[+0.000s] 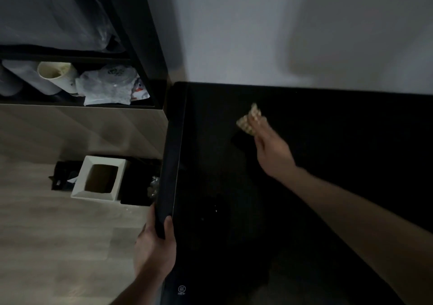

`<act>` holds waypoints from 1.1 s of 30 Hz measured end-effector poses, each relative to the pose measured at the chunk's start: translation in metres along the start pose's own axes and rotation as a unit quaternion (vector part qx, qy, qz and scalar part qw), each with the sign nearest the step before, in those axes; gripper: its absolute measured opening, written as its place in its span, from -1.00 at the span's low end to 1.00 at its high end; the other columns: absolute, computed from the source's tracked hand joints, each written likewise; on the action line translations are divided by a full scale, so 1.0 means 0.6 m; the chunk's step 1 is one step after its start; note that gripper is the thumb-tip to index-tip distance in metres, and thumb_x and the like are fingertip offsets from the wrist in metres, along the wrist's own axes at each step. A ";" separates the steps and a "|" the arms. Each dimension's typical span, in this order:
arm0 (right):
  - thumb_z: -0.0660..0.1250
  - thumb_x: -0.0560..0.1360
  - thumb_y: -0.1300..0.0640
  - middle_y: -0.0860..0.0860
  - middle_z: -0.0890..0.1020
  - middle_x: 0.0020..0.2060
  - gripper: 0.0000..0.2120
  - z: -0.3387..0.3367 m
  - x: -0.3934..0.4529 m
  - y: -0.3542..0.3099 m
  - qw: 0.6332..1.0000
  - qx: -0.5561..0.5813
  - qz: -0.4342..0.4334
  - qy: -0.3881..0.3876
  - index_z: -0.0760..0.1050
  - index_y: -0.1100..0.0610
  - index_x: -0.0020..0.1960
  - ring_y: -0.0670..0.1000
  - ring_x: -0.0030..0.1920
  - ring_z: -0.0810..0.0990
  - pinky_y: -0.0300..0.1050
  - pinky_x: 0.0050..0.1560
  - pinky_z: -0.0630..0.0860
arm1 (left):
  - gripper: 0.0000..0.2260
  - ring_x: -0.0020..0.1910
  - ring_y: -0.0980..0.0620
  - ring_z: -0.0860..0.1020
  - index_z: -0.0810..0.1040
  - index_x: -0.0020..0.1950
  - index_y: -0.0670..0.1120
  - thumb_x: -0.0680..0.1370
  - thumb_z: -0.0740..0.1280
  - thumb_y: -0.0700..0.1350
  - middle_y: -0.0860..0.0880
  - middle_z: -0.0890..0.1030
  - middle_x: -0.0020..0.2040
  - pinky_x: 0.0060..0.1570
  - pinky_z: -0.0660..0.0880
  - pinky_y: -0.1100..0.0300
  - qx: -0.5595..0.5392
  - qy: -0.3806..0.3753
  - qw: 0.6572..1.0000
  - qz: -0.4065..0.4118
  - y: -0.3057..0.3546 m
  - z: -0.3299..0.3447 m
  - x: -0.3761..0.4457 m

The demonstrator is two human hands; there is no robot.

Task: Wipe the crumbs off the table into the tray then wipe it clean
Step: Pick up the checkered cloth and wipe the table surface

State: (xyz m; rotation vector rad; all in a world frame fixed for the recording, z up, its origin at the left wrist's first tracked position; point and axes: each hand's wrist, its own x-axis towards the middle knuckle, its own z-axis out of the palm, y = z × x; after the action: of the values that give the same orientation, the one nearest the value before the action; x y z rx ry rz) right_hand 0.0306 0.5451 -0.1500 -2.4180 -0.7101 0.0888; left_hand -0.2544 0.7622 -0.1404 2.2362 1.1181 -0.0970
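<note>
Head view looks down on a glossy black tabletop (328, 140) set against a pale grey wall (304, 35). Reaching over its far part, the right hand (271, 150) pinches a small beige waffle-textured cloth (249, 120) in curled fingers, low over the dark surface; contact with it cannot be told. Along the tabletop's left edge, the left hand (155, 246) grips a long, narrow black tray (169, 154), thumb on top and fingers beneath. A few pale crumbs (215, 209) speckle the tabletop near that tray. On the wooden floor (58, 246) stands a white square bin (99, 179).
</note>
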 end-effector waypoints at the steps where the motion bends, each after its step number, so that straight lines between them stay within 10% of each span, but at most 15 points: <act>1: 0.20 0.67 0.31 0.13 0.31 0.61 -0.49 -0.003 0.048 0.019 1.000 -0.020 0.011 0.000 0.31 0.16 0.61 0.17 0.61 0.27 0.10 0.60 0.23 | -0.55 -0.04 -0.11 0.66 0.19 0.52 0.23 0.62 0.14 0.11 0.00 0.69 0.05 -0.13 0.52 0.05 -0.004 -0.001 1.000 -0.002 0.001 0.001 0.002; 11: 0.01 0.66 -0.10 0.00 0.16 0.67 -0.43 0.036 0.170 0.063 0.974 -0.212 0.038 -0.069 0.17 -0.04 0.66 0.22 0.66 0.07 0.34 0.61 -0.12 | -0.47 -0.11 -0.08 0.66 0.10 0.55 0.27 0.59 0.15 0.17 0.03 0.68 0.01 -0.16 0.60 0.01 0.013 -0.003 0.999 -0.046 -0.009 0.011 0.010; 20: 0.23 0.63 0.20 0.03 0.09 0.68 -0.32 0.035 -0.214 -0.063 0.975 -0.078 -0.182 -0.100 0.08 0.01 0.69 0.15 0.67 0.10 0.15 0.65 0.02 | -0.50 -0.07 -0.09 0.66 0.13 0.52 0.26 0.58 0.11 0.21 0.03 0.67 0.01 -0.09 0.61 -0.03 0.015 -0.020 0.999 -0.048 0.004 -0.003 0.005; 27: 0.04 0.68 0.19 -0.16 0.02 0.69 -0.41 0.063 -0.345 -0.109 0.966 -0.019 -0.156 -0.207 0.06 -0.05 0.68 -0.12 0.67 0.01 -0.10 0.64 0.00 | -0.44 0.00 -0.11 0.65 0.10 0.54 0.27 0.54 0.03 0.31 0.01 0.67 0.07 -0.05 0.62 -0.07 0.004 -0.011 0.999 -0.038 -0.006 0.003 0.000; 33: 0.13 0.64 0.41 -0.02 0.29 0.61 -0.45 -0.035 -0.173 -0.036 0.996 0.064 -0.058 -0.015 0.30 0.11 0.60 -0.05 0.63 0.22 -0.08 0.62 0.15 | -0.49 -0.01 -0.16 0.64 0.17 0.56 0.18 0.61 0.10 0.22 -0.07 0.68 0.04 -0.17 0.48 0.07 0.029 0.014 0.999 -0.026 -0.002 0.004 -0.005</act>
State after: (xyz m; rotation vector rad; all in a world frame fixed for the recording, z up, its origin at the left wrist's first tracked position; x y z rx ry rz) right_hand -0.0633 0.4954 -0.1315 -2.2537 -0.8316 0.1193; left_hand -0.2570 0.7593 -0.1421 2.2658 1.2035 -0.1216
